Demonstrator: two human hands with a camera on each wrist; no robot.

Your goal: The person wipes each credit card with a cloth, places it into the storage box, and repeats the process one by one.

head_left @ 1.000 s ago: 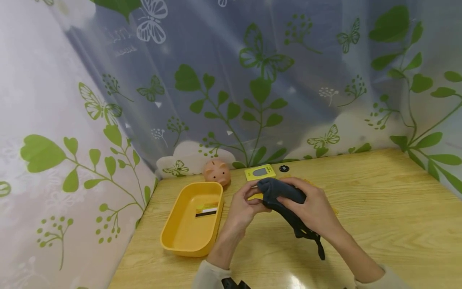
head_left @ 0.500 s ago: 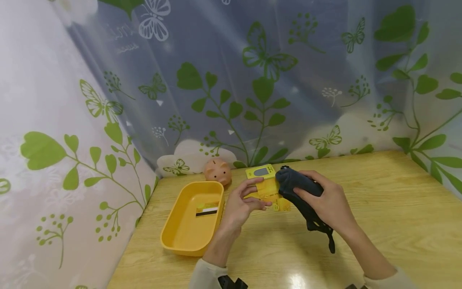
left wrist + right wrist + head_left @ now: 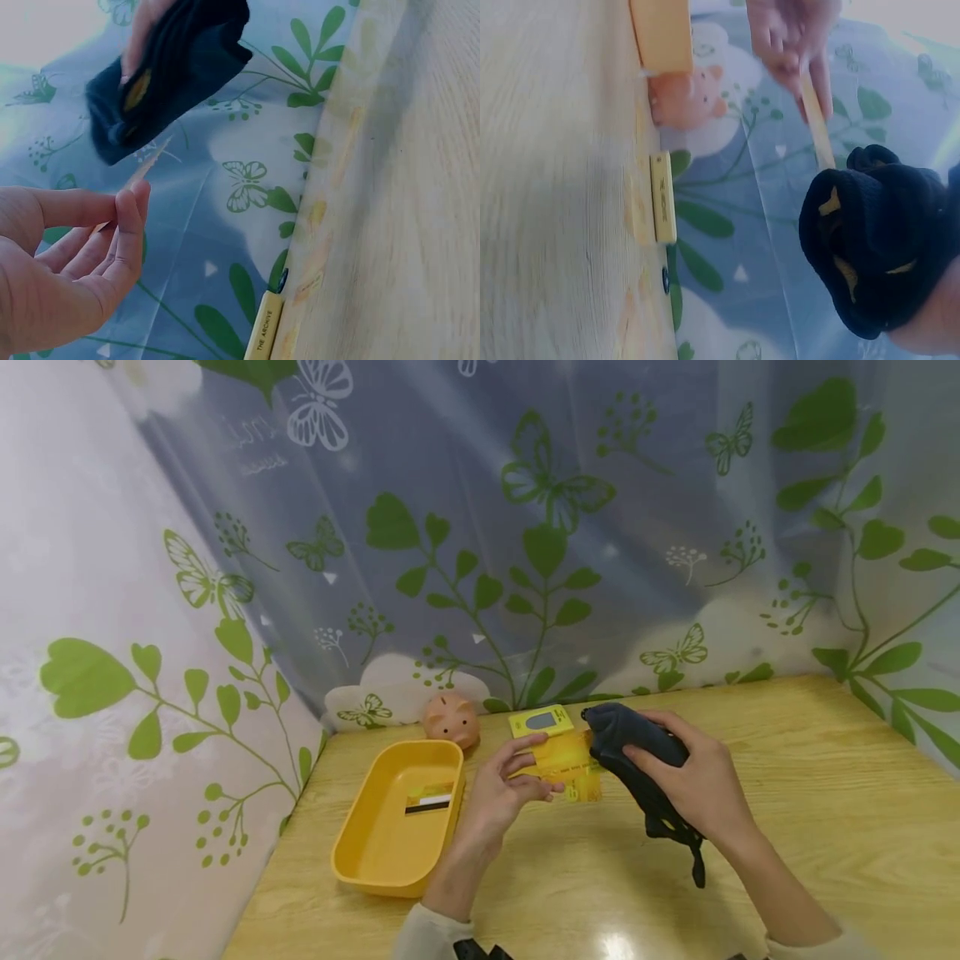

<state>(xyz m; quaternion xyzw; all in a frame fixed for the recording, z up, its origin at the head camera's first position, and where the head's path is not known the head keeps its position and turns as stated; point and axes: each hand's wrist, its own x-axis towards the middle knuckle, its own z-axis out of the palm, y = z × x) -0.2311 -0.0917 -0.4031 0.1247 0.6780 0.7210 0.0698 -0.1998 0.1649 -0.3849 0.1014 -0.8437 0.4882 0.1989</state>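
Between its thumb and fingers my left hand (image 3: 498, 789) pinches a yellow card (image 3: 558, 753), seen nearly edge-on in the left wrist view. A dark navy cloth pouch (image 3: 637, 739) with a dangling cord is gripped in my right hand (image 3: 693, 777), just right of the card. Its mouth faces the left hand, and something yellow shows inside the pouch (image 3: 874, 232) in the right wrist view. Another yellow card (image 3: 583, 790) shows below the held one in the head view. Both hands are above the table, and the pouch hides part of what lies behind it.
A yellow tub (image 3: 375, 847) stands at left with a card (image 3: 429, 802) inside. Behind it sits a pink piggy bank (image 3: 452, 722). A flat yellow box (image 3: 540, 720) lies near the patterned curtain, with a small black disc (image 3: 665, 281) beside it.
My right hand has moved right with the pouch, away from my left hand. The yellow card in my left fingers now shows, as does the card below it. The left hand has barely moved.
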